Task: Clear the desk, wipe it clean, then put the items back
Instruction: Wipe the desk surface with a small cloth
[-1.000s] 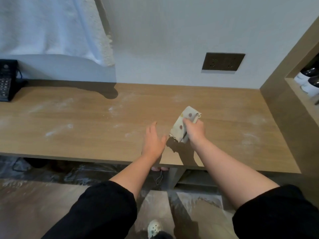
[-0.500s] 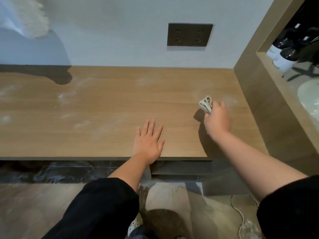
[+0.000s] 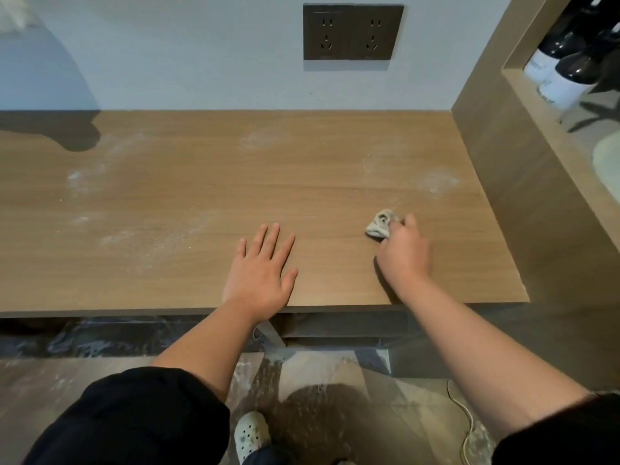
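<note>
The wooden desk (image 3: 201, 203) runs across the view, with pale dust smears on its left half and a patch (image 3: 437, 182) near the right end. My right hand (image 3: 404, 253) is closed around a crumpled light cloth (image 3: 380, 223) and presses it onto the desk top at the right. My left hand (image 3: 261, 273) lies flat on the desk near the front edge, fingers spread, holding nothing. Most of the cloth is hidden inside my right fist.
A dark double socket plate (image 3: 352, 31) sits on the wall above the desk. A wooden side panel (image 3: 523, 182) closes off the right end, with dark bottles (image 3: 563, 62) in a niche behind it. A thin cable (image 3: 464, 417) lies on the floor.
My right hand carried the cloth from mid-desk to the right end and bunched it smaller. My left hand went flat on the desk. The view shifted right.
</note>
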A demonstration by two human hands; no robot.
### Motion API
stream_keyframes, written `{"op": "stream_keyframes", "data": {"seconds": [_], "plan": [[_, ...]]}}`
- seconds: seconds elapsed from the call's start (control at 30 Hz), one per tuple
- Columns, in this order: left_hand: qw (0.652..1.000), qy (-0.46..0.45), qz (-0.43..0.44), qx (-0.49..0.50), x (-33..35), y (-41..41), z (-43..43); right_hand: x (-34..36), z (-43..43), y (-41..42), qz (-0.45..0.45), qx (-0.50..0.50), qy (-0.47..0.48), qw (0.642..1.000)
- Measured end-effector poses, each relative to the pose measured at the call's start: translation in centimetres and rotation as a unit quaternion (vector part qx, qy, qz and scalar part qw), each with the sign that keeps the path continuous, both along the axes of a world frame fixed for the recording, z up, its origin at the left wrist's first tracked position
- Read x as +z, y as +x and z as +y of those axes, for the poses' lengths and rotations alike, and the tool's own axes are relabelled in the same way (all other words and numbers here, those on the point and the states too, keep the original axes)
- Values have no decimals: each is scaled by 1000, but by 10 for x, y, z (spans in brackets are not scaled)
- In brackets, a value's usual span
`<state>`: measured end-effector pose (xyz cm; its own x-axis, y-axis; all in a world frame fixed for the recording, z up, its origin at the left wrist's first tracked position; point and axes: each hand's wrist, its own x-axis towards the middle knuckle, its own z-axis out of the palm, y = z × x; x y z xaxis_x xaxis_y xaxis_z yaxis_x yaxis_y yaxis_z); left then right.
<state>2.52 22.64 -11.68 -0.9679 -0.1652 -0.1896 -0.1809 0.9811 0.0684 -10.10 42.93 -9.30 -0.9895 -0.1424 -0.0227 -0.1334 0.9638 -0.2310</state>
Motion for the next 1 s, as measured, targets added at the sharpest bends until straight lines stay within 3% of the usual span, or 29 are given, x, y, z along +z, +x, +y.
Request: {"op": "stream_keyframes", "data": {"seconds": [0.13,0.23,0.37,0.7,0.83,1.0], "plan": [[1000,-12,2,3,-1,0,1,6,-5,16,-17,73,-47,996],[1000,-14,3,1,-2,-1,1,22,17,-7,3,13,-66,998],[1000,-15,6,0,-2,0,1,14,50,-23,12,-84,-24,996],[998,-8,-21,55,5,-12,14,-4,3,28,-23,62,-64,996],[996,1,0,95,3,-19,24,15,15,-7,-27,-57,-150,987],[995,1,1,95,2,-17,24,34,40,-73,50,-149,-67,985]]}}
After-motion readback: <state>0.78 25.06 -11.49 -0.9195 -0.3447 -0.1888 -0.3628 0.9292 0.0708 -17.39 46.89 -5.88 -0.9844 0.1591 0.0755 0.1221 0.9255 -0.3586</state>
